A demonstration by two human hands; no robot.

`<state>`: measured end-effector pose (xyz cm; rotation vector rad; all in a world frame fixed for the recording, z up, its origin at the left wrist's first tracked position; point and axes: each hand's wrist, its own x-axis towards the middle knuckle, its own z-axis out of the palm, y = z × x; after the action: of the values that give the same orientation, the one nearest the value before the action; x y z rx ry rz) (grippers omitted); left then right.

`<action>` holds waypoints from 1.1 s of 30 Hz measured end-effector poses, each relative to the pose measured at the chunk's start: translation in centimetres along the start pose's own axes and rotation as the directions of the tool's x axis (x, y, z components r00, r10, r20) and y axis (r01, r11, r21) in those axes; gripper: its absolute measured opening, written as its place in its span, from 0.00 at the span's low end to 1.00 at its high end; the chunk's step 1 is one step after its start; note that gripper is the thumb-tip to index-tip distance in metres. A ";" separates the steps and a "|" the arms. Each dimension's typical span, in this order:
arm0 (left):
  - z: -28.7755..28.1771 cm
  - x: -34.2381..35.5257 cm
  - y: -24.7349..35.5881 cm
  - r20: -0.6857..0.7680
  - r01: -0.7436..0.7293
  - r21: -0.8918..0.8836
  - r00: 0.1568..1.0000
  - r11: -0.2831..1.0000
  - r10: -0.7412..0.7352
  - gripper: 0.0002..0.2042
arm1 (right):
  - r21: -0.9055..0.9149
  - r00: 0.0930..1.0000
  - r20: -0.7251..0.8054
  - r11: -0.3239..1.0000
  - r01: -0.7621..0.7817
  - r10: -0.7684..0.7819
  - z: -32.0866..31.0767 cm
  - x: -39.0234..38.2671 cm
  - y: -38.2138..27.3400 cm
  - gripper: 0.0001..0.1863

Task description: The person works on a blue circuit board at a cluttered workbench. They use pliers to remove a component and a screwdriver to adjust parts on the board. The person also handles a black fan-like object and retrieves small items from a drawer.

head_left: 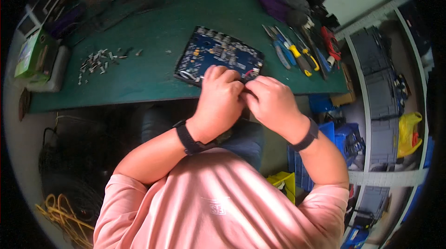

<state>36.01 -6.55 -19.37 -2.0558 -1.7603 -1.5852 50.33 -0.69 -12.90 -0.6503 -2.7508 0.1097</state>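
Observation:
A dark blue circuit board [218, 53] in a black frame lies tilted at the near edge of the green workbench [148, 75]. It is crowded with small parts, and a short red wire [249, 72] shows by its near right corner. My left hand [219, 95] is closed over the board's near edge, its fingers bent onto it. Close against it, my right hand [273, 102] has its thumb and fingers pinched together at the same corner. What lies between those fingertips is hidden. Both wrists wear dark bands.
Loose screws [98, 60] lie scattered on the left, near a green box [37, 56]. Several hand tools, among them a yellow-and-black screwdriver [301, 61] and blue-handled pliers [281, 51], lie to the right. Shelves with grey bins [378, 91] stand at far right.

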 end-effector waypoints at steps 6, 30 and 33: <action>0.6 -0.3 -0.1 -0.042 -0.004 -0.056 0.999 0.998 0.002 0.06 | -0.031 0.998 0.038 0.999 -0.041 0.043 0.0 -0.1 -0.2 0.06; 0.1 -0.2 0.2 0.070 0.103 0.064 0.992 0.993 -0.108 0.06 | 0.124 0.997 0.049 0.991 -0.058 0.052 -0.4 0.3 -0.4 0.04; 0.2 -0.3 0.2 0.029 0.084 0.012 0.996 0.996 -0.085 0.06 | 0.129 0.997 0.022 0.988 -0.079 0.077 -0.2 0.0 -0.3 0.05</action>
<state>36.29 -6.76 -19.54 -2.0369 -1.8856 -1.5700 50.28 -0.97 -12.64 -0.7244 -2.7065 0.3102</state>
